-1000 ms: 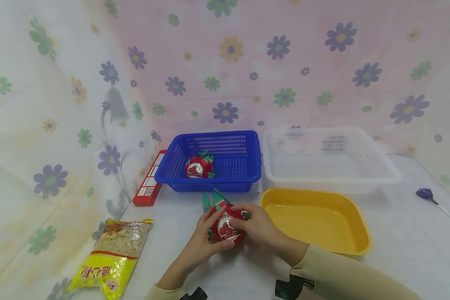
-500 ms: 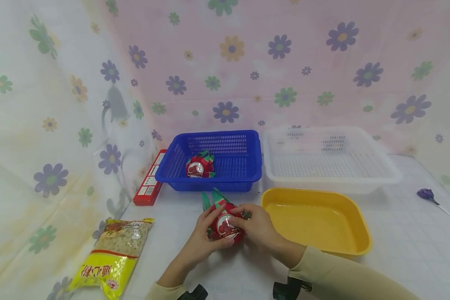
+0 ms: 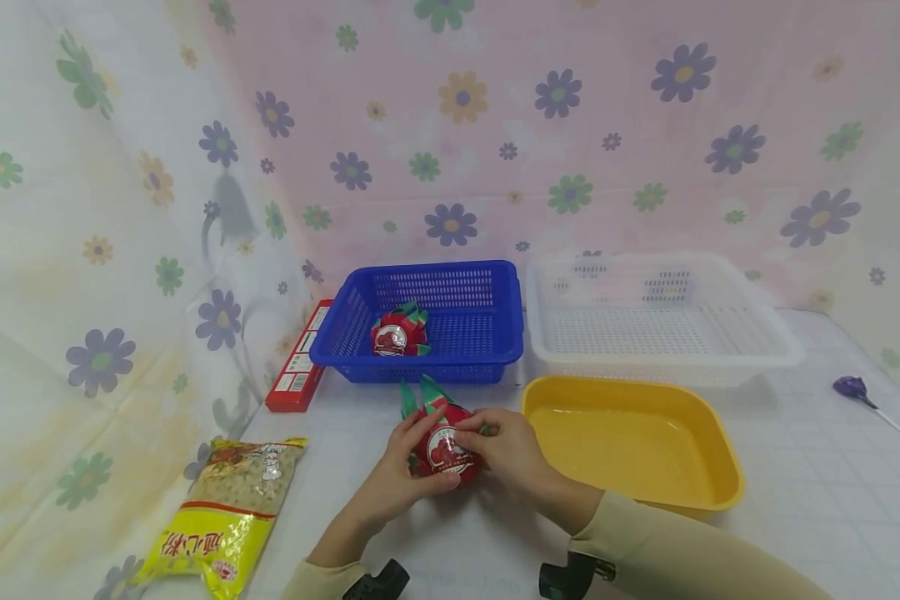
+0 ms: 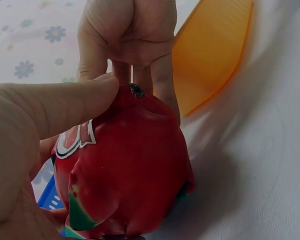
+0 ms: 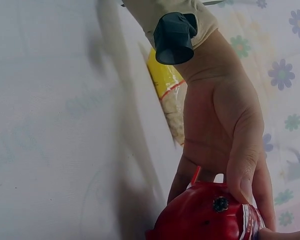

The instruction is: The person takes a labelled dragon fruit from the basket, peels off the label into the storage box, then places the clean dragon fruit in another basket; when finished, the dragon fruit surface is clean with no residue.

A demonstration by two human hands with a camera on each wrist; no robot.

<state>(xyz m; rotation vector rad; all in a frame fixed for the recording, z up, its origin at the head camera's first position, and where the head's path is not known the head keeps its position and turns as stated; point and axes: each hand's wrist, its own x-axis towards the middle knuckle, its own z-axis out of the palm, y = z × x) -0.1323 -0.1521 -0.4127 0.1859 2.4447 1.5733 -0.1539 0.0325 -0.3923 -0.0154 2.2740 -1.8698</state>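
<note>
A red dragon fruit (image 3: 467, 475) with green scales and a round white-edged label (image 3: 446, 450) is between both hands, just in front of the blue basket. My left hand (image 3: 392, 482) holds it from the left, thumb along the lower edge and fingers behind. From the right, my right hand (image 3: 521, 454) grips it, with thumb and forefinger at the label's right side. The left wrist view shows the dragon fruit (image 4: 135, 165) large, its dark stem end near a thumb. Only right fingertips (image 5: 287, 235) show in the right wrist view.
Behind stands a blue basket (image 3: 412, 372) with another labelled dragon fruit (image 3: 400, 331), beside a white basket (image 3: 667, 364). A yellow tray (image 3: 630, 442) sits at right. Left lie a red box (image 3: 300, 364) and a bag of pasta (image 3: 228, 508). A purple lollipop (image 3: 851, 387) lies far right.
Both hands and the dragon fruit between them have shifted slightly to the left. The right thumb and forefinger stay at the label. Everything else stands as before.
</note>
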